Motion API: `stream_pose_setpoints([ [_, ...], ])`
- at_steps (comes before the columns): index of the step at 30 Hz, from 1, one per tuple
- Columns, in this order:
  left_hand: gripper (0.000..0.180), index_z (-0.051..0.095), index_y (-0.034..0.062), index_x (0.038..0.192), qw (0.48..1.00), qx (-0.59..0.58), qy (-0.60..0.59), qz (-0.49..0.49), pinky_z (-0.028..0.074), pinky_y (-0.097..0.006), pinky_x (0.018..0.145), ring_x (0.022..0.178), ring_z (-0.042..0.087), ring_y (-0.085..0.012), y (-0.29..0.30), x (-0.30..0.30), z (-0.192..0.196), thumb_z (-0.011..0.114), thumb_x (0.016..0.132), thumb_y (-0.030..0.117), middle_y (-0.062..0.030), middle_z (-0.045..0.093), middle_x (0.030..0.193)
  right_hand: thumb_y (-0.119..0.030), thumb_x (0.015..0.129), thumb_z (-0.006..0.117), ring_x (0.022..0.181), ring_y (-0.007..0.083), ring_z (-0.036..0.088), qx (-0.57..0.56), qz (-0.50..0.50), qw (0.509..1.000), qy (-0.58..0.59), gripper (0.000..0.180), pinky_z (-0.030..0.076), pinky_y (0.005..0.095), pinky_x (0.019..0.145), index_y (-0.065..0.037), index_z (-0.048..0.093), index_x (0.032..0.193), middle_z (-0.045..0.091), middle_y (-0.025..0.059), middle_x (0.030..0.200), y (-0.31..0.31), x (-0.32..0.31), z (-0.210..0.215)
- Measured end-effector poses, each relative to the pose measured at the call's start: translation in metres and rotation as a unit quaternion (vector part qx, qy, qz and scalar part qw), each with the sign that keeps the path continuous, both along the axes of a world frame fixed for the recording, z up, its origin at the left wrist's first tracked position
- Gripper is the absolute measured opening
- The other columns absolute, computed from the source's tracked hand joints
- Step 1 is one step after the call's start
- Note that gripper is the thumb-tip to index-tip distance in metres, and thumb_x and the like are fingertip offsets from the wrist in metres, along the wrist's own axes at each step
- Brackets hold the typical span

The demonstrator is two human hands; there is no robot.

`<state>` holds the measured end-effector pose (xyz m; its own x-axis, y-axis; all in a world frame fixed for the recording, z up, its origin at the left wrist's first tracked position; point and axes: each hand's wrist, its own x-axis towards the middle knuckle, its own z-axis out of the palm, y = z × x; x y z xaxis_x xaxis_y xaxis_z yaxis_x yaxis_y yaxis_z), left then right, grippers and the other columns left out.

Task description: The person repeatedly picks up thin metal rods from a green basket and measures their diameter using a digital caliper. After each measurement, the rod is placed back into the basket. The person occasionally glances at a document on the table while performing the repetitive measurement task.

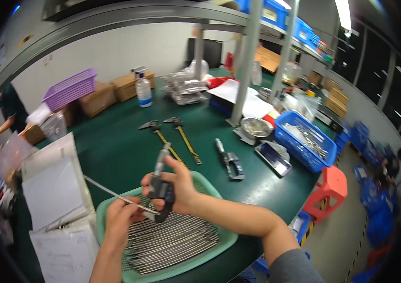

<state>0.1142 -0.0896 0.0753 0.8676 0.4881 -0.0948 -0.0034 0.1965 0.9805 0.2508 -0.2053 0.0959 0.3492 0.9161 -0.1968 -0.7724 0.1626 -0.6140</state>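
Fingers of right hand point(174, 186) clamped on micrometer point(161, 188), left hand point(121, 218) fingers pinching thin metal rod point(115, 194).

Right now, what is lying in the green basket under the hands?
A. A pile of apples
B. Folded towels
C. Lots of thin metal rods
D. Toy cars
C. The green basket is filled with thin metal rods lying side by side; the left hand holds one more rod up to the digital caliper gripped in the right hand.
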Motion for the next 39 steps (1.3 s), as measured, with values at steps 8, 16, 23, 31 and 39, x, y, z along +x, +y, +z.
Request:
stream_pose_setpoints([
  [8, 0.018, 0.050, -0.0014, 0.092, 0.999, 0.018, -0.047, -0.021, 0.047, -0.027, 0.063, 0.071, 0.056, -0.0139, -0.004, 0.000, 0.003, 0.053, 0.078, 0.010, -0.0077, 0.055, 0.080, -0.062, 0.078, 0.033, 0.040, 0.0163, 0.045, 0.042, -0.003, 0.998, -0.041, 0.065, 0.038, 0.0248, 0.038, -0.001, 0.053, 0.084, 0.056, 0.0110, 0.067, -0.002, -0.002, 0.000],
  [16, 0.017, 0.051, -0.0023, 0.094, 0.996, 0.007, -0.075, -0.042, 0.046, -0.024, 0.065, 0.074, 0.055, -0.0121, -0.003, 0.002, 0.004, 0.053, 0.082, 0.009, -0.0069, 0.055, 0.081, -0.064, 0.080, 0.026, 0.037, 0.0147, 0.043, 0.054, -0.010, 0.997, -0.048, 0.068, 0.036, 0.0255, 0.037, -0.001, 0.052, 0.086, 0.056, 0.0087, 0.067, -0.003, -0.003, 0.003],
  [23, 0.018, 0.048, -0.0017, 0.094, 0.997, 0.014, -0.058, -0.054, 0.047, -0.026, 0.067, 0.075, 0.055, -0.0129, 0.000, 0.002, 0.005, 0.052, 0.081, 0.011, -0.0090, 0.055, 0.083, -0.065, 0.080, 0.026, 0.038, 0.0142, 0.044, 0.043, -0.011, 0.998, -0.036, 0.067, 0.037, 0.0247, 0.038, -0.002, 0.051, 0.087, 0.055, 0.0092, 0.068, 0.002, 0.000, -0.001],
  [31, 0.019, 0.050, 0.0000, 0.093, 0.996, 0.003, -0.073, -0.043, 0.045, -0.025, 0.066, 0.074, 0.054, -0.0122, 0.001, 0.001, 0.002, 0.056, 0.080, 0.012, -0.0069, 0.056, 0.082, -0.066, 0.078, 0.028, 0.039, 0.0157, 0.043, 0.030, -0.009, 0.999, -0.037, 0.068, 0.035, 0.0259, 0.039, -0.003, 0.051, 0.088, 0.054, 0.0082, 0.069, 0.003, -0.001, 0.000],
  [39, 0.016, 0.049, -0.0030, 0.092, 0.988, -0.019, -0.138, -0.070, 0.049, -0.024, 0.065, 0.075, 0.056, -0.0118, -0.001, 0.003, -0.003, 0.054, 0.079, 0.004, -0.0081, 0.054, 0.083, -0.060, 0.081, 0.034, 0.031, 0.0112, 0.036, 0.034, -0.103, 0.989, -0.099, 0.055, 0.028, 0.0197, 0.028, -0.007, 0.051, 0.078, 0.053, 0.0055, 0.060, 0.000, -0.021, 0.009],
])
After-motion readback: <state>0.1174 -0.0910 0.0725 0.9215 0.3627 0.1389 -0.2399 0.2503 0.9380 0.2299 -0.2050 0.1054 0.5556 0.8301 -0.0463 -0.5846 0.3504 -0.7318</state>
